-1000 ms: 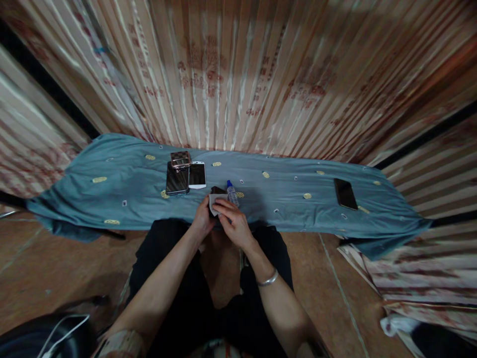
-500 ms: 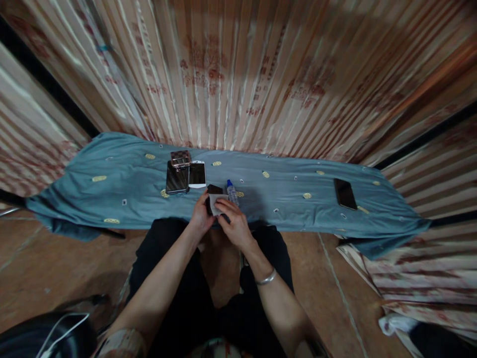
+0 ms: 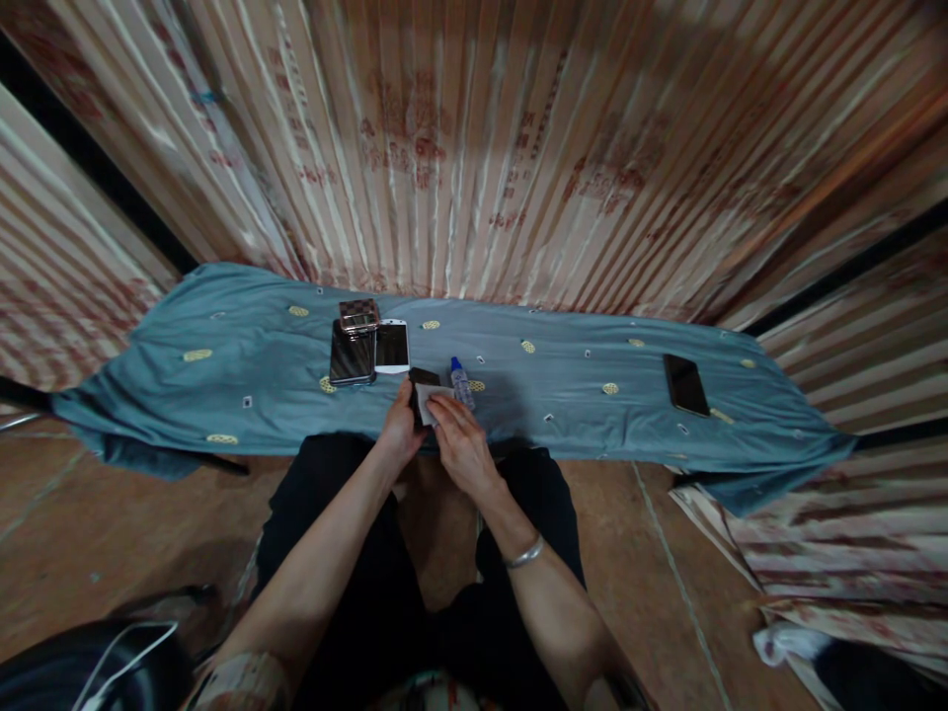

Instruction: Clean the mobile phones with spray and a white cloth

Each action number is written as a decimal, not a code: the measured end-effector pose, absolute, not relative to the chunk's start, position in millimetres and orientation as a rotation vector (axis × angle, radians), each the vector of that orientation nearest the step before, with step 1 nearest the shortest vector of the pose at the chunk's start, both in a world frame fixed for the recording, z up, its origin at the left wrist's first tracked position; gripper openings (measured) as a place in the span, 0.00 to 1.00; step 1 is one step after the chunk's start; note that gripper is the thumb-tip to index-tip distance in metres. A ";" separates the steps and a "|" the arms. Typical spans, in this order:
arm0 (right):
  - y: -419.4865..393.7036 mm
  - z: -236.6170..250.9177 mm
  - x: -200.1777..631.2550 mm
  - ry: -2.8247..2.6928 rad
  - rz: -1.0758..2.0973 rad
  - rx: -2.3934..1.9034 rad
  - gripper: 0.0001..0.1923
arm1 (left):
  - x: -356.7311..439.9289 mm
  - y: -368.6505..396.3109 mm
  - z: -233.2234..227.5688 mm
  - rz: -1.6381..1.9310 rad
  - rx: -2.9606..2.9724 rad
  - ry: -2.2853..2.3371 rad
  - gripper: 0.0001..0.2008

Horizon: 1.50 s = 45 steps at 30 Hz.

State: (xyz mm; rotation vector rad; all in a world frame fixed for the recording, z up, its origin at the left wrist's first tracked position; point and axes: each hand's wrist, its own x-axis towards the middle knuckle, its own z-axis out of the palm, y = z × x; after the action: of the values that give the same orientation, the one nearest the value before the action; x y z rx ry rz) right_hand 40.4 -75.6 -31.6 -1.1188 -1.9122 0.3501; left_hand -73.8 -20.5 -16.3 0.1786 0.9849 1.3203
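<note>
My left hand (image 3: 401, 427) is closed around a dark phone (image 3: 424, 377), held at the front edge of the cloth-covered table. Against the phone's face my right hand (image 3: 460, 442) presses a small light-grey cloth (image 3: 432, 399), fingers closed over it. The cloth and the fingers hide much of the phone. Just beyond my right fingers, a clear bottle with a blue cap (image 3: 462, 384) lies on the table. Beyond my left hand are a white phone (image 3: 392, 347) and a black phone (image 3: 351, 355), with a checkered case (image 3: 359, 314) at their far end.
A blue-green cloth with yellow prints (image 3: 563, 385) covers the table. Another dark phone (image 3: 685, 385) lies far right. Striped curtains (image 3: 459, 148) hang behind the table and at both sides. A black seat (image 3: 111, 671) with a white cable stands at lower left.
My right hand has shifted slightly with the cloth over the phone, its fingers now straighter. My left hand and the things on the table stay put.
</note>
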 end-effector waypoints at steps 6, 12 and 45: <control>-72.3 -24.5 51.4 -1.799 0.312 -1.114 0.22 | -71.2 -27.6 -8.5 1.329 0.216 0.976 0.09; -66.8 -21.9 65.8 -1.604 0.375 -1.164 0.20 | -69.6 -37.3 3.2 1.264 0.404 0.980 0.12; -28.5 -40.8 111.9 -1.393 0.009 -1.399 0.24 | -71.1 -62.5 -13.3 0.816 0.600 0.781 0.35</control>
State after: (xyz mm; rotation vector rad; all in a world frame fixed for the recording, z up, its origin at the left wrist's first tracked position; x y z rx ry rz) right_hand 111.9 -28.5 -40.8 -1.3989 -1.3928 0.0095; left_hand -71.1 -62.5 -13.3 0.6004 0.7810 0.8157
